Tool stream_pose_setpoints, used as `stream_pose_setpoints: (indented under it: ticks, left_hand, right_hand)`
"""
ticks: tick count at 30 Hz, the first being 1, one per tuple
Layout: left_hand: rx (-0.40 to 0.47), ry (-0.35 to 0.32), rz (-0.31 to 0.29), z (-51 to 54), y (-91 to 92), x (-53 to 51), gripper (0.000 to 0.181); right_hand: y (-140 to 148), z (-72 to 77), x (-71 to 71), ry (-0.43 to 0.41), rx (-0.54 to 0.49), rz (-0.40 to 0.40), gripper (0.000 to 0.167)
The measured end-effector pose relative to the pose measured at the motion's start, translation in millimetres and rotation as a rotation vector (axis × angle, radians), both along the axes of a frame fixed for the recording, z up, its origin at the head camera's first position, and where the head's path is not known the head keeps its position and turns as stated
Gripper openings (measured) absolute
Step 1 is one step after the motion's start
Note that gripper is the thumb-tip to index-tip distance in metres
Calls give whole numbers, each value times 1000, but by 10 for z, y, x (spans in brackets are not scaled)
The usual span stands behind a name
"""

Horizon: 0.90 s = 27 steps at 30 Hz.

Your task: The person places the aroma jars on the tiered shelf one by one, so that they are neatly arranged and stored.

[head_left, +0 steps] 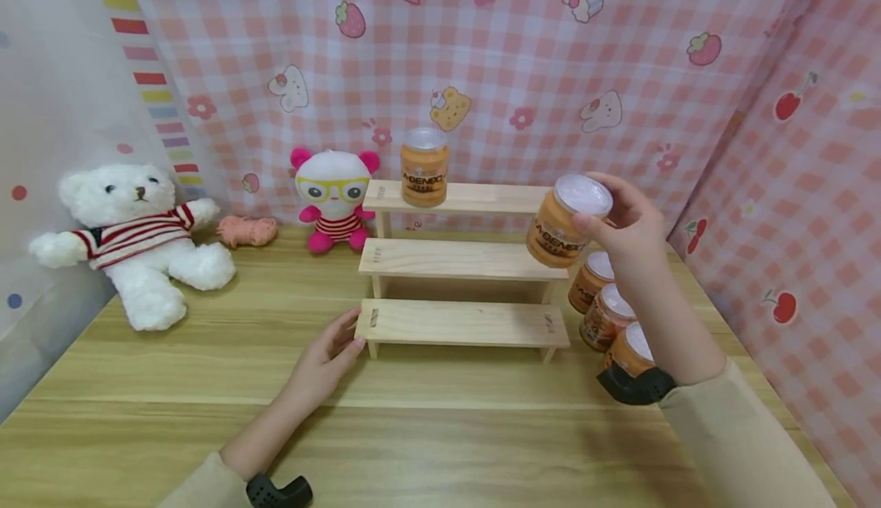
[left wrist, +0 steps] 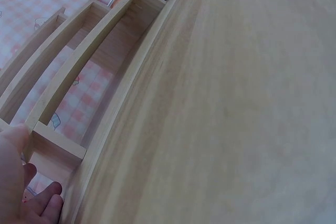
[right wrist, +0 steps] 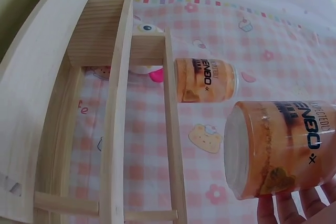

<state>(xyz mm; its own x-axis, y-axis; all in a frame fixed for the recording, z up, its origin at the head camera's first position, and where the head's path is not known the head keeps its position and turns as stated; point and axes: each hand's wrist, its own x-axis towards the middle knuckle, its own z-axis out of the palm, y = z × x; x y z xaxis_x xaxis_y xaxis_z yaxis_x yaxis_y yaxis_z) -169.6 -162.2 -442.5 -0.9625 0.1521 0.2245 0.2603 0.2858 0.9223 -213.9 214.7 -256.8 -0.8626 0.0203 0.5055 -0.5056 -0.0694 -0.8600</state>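
My right hand (head_left: 633,225) grips an orange-labelled jar (head_left: 554,231) with a clear lid, slightly tilted, in front of the right end of a three-step wooden display stand (head_left: 464,323). In the right wrist view, the fingers curl under the held jar (right wrist: 289,150), and its base is apart from the stand. A matching jar (head_left: 424,173) stands upright near the left end of the top step. My left hand (head_left: 323,363) holds the left end of the lowest step, its thumb in the left wrist view on the board's edge (left wrist: 37,121).
Several matching jars (head_left: 597,324) stand right of the stand, partly hidden by the right forearm. A pink panda toy (head_left: 335,194) sits by the stand's left side. Farther left are a pink yarn bundle (head_left: 246,231) and a white teddy bear (head_left: 141,240). A checked curtain (head_left: 482,56) hangs behind.
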Motion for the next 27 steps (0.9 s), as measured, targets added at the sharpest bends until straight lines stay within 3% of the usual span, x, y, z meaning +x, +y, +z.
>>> stream_pose_setpoints:
  ticks: [9,18,27]
  left_hand:
    - [9,8,-5,-5,-4,-10,49]
    - [14,11,-8,-9,3,-7,50]
    - [11,7,-2,-17,0,-16,49]
  right_hand:
    - [-175,175,-273,-112,77,-37,43]
    - [-309,270,-553,-118,89,-13,44]
    - [-468,257,-798,-137,164,-33,46]
